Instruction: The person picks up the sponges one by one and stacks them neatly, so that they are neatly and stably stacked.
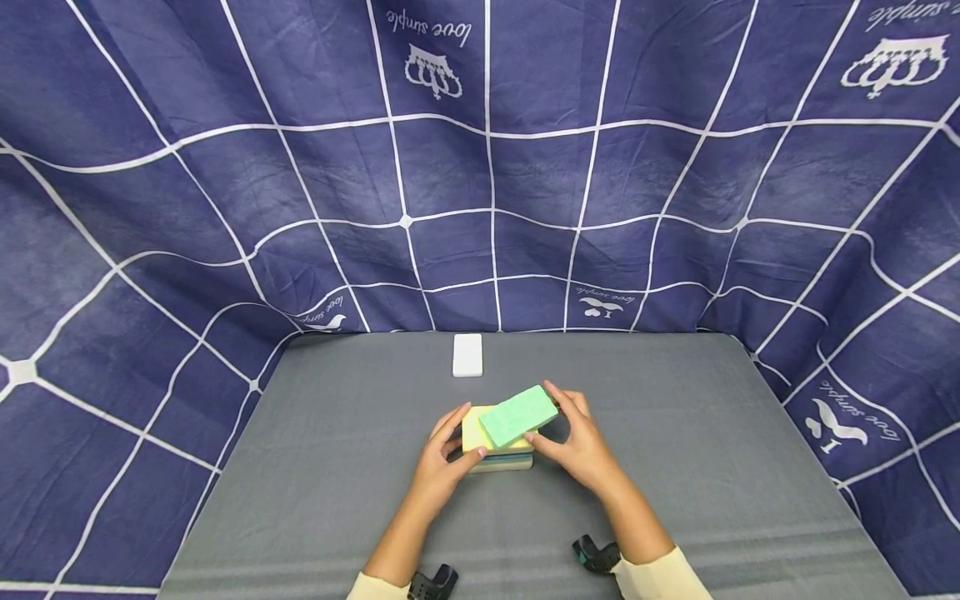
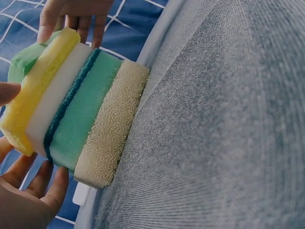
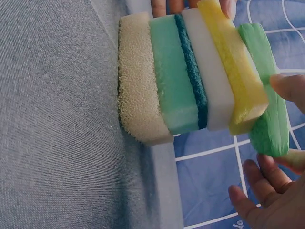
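Note:
A stack of sponges stands on the grey table. At its bottom lies a coarse beige sponge (image 2: 114, 124). Above it come a mint-green sponge (image 2: 88, 105) with a dark teal scouring layer (image 3: 191, 71), a white sponge (image 3: 209, 71) and a yellow sponge (image 1: 474, 427). My left hand (image 1: 437, 458) grips the yellow sponge at its left end, thumb on the near side. Over the yellow one, a light green sponge (image 1: 519, 415) is turned at an angle; my right hand (image 1: 581, 446) pinches its right end between thumb and fingers. Whether its whole underside touches the yellow sponge, I cannot tell.
Farther back on the table (image 1: 337, 467) lies a white rectangular block (image 1: 467, 356). Behind and at both sides hangs a blue curtain (image 1: 532, 175) with white lines. Black straps (image 1: 596, 554) sit on both wrists.

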Available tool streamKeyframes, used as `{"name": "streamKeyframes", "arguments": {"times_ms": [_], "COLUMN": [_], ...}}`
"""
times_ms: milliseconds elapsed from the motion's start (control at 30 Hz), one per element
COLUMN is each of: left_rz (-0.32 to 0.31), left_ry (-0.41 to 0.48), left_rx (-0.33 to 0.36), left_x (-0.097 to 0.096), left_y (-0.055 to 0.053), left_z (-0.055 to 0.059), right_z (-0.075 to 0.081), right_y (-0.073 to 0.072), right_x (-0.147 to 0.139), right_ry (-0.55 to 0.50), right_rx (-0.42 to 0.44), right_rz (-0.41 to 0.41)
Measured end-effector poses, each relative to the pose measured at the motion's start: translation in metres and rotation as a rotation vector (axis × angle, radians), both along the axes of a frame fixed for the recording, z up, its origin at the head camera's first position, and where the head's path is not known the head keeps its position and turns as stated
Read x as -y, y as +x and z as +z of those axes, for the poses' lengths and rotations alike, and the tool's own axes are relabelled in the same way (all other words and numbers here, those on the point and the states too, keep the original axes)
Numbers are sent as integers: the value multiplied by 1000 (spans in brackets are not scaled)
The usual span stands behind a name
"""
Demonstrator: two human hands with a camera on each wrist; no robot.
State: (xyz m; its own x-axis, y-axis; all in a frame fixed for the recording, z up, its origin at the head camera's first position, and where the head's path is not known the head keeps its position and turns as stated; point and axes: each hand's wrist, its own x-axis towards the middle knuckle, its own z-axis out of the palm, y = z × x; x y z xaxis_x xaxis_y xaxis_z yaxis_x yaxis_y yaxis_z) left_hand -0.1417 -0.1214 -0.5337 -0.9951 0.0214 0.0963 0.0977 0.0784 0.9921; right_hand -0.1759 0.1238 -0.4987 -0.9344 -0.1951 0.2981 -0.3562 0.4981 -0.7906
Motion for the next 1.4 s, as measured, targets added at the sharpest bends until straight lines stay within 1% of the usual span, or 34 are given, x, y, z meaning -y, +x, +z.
{"name": "streamKeyframes", "arguments": {"times_ms": [233,533,700,867,1100,1233,1400], "left_rz": [15,22,23,28,40,40,34], "left_ry": [10,-26,-24,-27,-18,-11,-36], "left_rx": [11,31,42,26,32,39,19], "left_x": [0,-1,-1,0,0,-1,0], "left_y": [0,0,-1,-1,1,1,1], "left_z": [-1,-1,-1,-1,0,1,0], "right_z": [0,-3,-4,-4,-8,-10,-9], "right_y": [0,1,2,2,1,1,3], "right_x": [-3,2,7,13,18,19,20], "right_ry": [22,-21,-41,-49,-62,-66,-71], "right_rx": [26,2,14,16,-3,8,27], "right_rz": [-3,-1,-1,7,27,28,24]}}
